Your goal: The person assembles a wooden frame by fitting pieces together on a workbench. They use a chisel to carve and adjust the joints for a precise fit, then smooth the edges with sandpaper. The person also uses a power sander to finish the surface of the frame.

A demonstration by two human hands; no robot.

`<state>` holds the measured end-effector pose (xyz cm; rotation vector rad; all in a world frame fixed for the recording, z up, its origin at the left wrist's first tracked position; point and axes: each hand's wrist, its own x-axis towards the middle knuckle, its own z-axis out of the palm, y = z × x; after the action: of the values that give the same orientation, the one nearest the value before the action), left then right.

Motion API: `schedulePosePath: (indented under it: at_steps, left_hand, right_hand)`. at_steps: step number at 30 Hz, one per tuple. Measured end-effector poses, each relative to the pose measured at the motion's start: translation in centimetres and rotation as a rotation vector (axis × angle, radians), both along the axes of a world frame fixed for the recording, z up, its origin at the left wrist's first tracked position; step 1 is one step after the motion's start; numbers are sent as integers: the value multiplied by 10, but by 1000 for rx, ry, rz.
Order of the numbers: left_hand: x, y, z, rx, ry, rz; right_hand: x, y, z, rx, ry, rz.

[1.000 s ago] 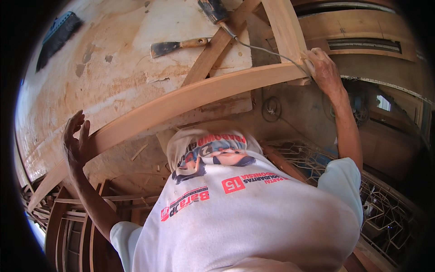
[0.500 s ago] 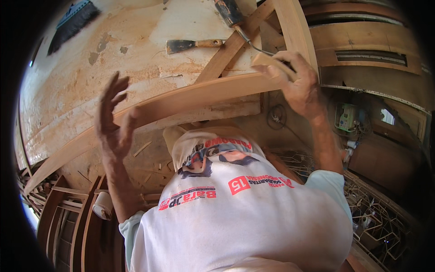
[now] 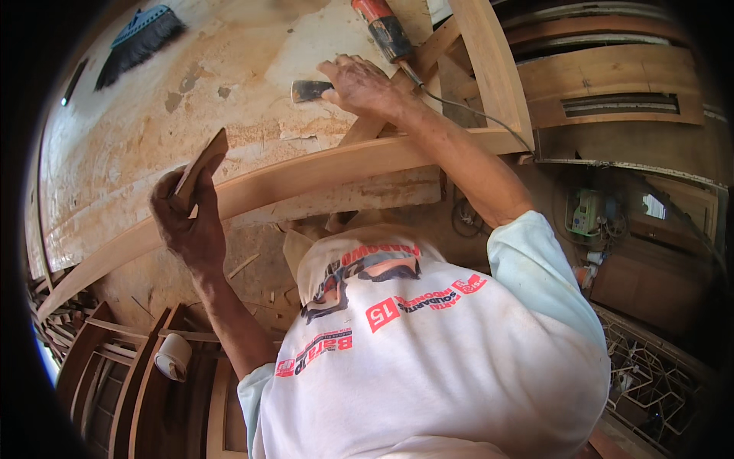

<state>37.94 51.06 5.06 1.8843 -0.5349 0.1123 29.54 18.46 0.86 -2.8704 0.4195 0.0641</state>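
My left hand (image 3: 187, 218) is raised near the front edge of the worktable, its fingers closed on a thin flat tan piece (image 3: 202, 164) tilted upward. Whether that piece is wood or folded sandpaper cannot be told. My right hand (image 3: 365, 88) reaches across the tabletop and closes over the handle of a putty knife (image 3: 310, 91). The dark blade sticks out to the left, and the handle is hidden under my palm. Under my right forearm runs a long curved wooden frame piece (image 3: 306, 180), joined to an upright wooden member (image 3: 489, 69) at the right.
A red and black corded power tool (image 3: 386, 34) lies just beyond my right hand. The worktable (image 3: 252, 53) also holds a blue brush head with dark bristles (image 3: 141, 42). Wooden frames (image 3: 141, 382) and a white roll (image 3: 173, 356) sit low at left; a green device (image 3: 585, 213) stands at right.
The flat piece has passed from my right hand to my left. My right hand has moved left and away from me, onto the putty knife. My left hand has closed.
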Motion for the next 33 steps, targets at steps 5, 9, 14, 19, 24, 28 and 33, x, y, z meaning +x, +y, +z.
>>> schedulePosePath:
  at_steps: [5,9,14,19,24,28,33]
  left_hand:
    - [15,2,-8,267,-7,181]
    - [9,5,-12,342,-3,163]
    - [23,-1,-13,316,-110,132]
    - [21,9,-3,347,-143,144]
    - [17,5,-4,390,-118,148]
    - [15,2,-4,388,-100,155]
    - [14,1,-6,399,-122,155]
  right_hand:
    - [-3,-23,-37,-52,12,159]
    - [-5,-20,-36,-26,-180,244]
    - [-29,-22,42,218,-512,-53]
    - [-83,-30,77,1305,-801,-287]
    - [-149,-40,79,1882,-1072,-246]
    - [-178,-45,68,1817,-1196,-105]
    - [-186,-41,58,1608,-1246,-228]
